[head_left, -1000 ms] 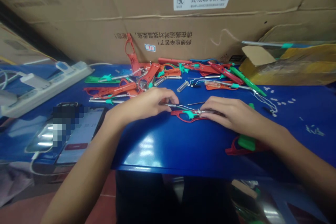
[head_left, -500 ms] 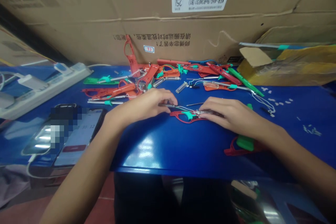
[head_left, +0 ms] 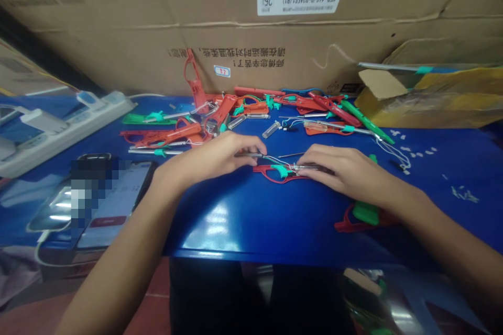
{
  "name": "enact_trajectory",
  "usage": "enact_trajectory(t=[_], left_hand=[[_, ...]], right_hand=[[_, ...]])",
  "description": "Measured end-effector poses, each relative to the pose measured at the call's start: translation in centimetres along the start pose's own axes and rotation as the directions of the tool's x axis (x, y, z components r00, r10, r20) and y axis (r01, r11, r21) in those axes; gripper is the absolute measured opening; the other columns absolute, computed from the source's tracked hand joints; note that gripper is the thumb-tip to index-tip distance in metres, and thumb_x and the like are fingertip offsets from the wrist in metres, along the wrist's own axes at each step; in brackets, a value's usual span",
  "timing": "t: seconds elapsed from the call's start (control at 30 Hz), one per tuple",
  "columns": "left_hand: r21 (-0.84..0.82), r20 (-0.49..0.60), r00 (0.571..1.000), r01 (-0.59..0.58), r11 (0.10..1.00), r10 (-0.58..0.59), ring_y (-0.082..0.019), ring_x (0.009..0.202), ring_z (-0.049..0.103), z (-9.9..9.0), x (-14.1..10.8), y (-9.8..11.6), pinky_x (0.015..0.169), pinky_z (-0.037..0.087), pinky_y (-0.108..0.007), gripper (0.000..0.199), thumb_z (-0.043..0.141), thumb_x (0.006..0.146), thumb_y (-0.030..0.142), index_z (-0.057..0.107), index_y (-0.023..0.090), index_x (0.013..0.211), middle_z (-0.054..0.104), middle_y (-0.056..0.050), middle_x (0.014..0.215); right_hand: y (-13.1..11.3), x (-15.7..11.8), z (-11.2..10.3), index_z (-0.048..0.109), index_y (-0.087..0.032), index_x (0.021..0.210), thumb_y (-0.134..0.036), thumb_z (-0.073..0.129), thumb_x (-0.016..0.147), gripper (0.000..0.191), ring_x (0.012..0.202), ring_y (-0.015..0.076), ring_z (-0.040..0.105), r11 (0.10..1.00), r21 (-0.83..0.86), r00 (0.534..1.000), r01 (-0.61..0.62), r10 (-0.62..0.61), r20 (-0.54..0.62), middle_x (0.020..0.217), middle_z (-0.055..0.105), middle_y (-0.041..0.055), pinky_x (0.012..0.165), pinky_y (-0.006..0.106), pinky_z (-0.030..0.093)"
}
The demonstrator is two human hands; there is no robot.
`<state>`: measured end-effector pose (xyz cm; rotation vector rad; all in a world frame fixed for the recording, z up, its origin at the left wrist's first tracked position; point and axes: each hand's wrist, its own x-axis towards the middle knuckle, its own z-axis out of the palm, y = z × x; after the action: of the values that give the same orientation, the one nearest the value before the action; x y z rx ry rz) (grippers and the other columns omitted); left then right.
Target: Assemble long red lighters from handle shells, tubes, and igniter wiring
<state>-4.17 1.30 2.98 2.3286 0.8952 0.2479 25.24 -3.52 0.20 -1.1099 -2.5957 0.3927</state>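
My left hand [head_left: 228, 156] pinches a thin metal lighter tube [head_left: 253, 155] above the blue table. White wires [head_left: 275, 159] run from this tube toward my other hand. A red lighter handle shell [head_left: 262, 170] lies in front, with a teal trigger [head_left: 280, 170] set in it. Over the shell's right part, my right hand [head_left: 341, 167] closes its thumb and fingers on a slim metallic piece [head_left: 304, 167]; most of that piece is hidden by the fingers. A dark thin rod [head_left: 293, 155] lies just behind the shell.
Red and green lighter shells [head_left: 223, 115] and clear tanks [head_left: 271, 129] pile up along the cardboard box [head_left: 137, 52]. Left are phones [head_left: 113, 204] and a power strip [head_left: 70, 136]. A taped carton [head_left: 436, 97] and small white bits [head_left: 418, 154] lie right.
Both hands keep nearly the same place and grip. The whole view has shifted very slightly; no piece has visibly been let go or taken up.
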Motion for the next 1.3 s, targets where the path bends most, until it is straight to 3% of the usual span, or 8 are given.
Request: enact_trajectory(t=[0.23, 0.47, 1.0, 1.3], left_hand=[[0.049, -0.021, 1.0, 0.005, 0.999, -0.004, -0.018, 0.091, 0.07, 0.1, 0.03, -0.06, 0.083, 0.051, -0.03, 0.022, 0.062, 0.093, 0.018, 0.074, 0.018, 0.111, 0.077, -0.005, 0.102], [0.019, -0.015, 1.0, -0.013, 1.0, 0.014, -0.016, 0.085, 0.068, 0.19, -0.05, 0.26, 0.076, 0.049, -0.027, 0.021, 0.061, 0.098, 0.03, 0.071, 0.018, 0.112, 0.075, -0.004, 0.099], [0.065, -0.051, 0.996, -0.074, 0.995, 0.078, -0.011, 0.072, 0.063, 0.09, -0.24, 0.56, 0.07, 0.045, -0.025, 0.02, 0.054, 0.103, 0.027, 0.072, 0.019, 0.107, 0.073, -0.001, 0.086], [0.045, -0.064, 0.995, -0.074, 0.996, 0.077, -0.012, 0.078, 0.065, 0.2, 0.08, 0.26, 0.073, 0.046, -0.025, 0.019, 0.053, 0.102, 0.025, 0.068, 0.019, 0.112, 0.073, -0.001, 0.091]], right_hand=[[0.08, -0.12, 0.05, 0.068, -0.022, 0.112, -0.041, 0.047, 0.106, 0.029, 0.095, 0.0197, 0.066, 1.0, 0.003, 1.0, 0.005, -0.005, 0.001, 0.107, 0.07, 0.0057, 0.083, 0.033, 0.05], [0.12, -0.04, 0.12, 0.069, -0.021, 0.111, -0.041, 0.047, 0.106, 0.029, 0.092, 0.02, 0.067, 1.0, -0.01, 1.0, 0.009, -0.009, -0.004, 0.106, 0.07, 0.0063, 0.081, 0.033, 0.05], [0.01, 0.08, 0.03, 0.07, -0.021, 0.112, -0.043, 0.046, 0.106, 0.033, 0.094, 0.021, 0.068, 1.0, 0.018, 1.0, 0.001, -0.001, 0.009, 0.106, 0.071, 0.0073, 0.082, 0.033, 0.051], [-0.1, 0.22, -0.21, 0.07, -0.02, 0.111, -0.04, 0.048, 0.105, 0.031, 0.093, 0.0211, 0.067, 1.0, 0.023, 1.0, 0.008, -0.008, -0.002, 0.104, 0.071, 0.0083, 0.082, 0.034, 0.052]])
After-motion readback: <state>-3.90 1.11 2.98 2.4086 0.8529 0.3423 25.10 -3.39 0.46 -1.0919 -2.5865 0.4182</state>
